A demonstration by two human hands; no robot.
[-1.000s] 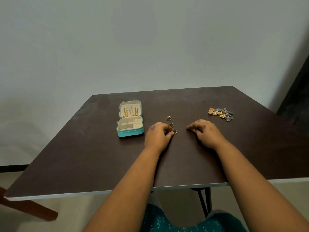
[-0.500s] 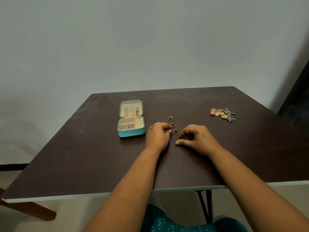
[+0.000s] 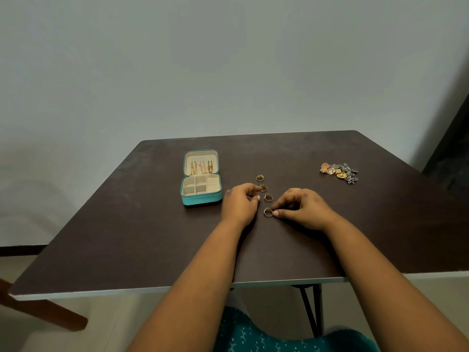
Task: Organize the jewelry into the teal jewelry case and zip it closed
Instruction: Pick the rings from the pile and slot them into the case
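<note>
Right hand point(image 3: 304, 208) pinching nearest ring point(image 3: 268, 212), left hand point(image 3: 239, 201) loosely curled on worktop point(image 3: 127, 224); tiny, light, probably slippery, so best grabbed by the band.

We see a table point(image 3: 142, 224) with a dark brown top, matt and faintly scuffed, edged with a pale strip; on it sits a case point(image 3: 201, 199) whose teal shell looks like smooth faux leather, lined inside with cream, velvety cloth; at its three o'clock lie four rings point(image 3: 264, 188) of shiny gold-coloured metal; further toward two o'clock we note a heap of trinkets point(image 3: 338, 172), part bright gold metal, part dull grey metal; the wall point(image 3: 228, 59) is plain, matt paint.
</note>
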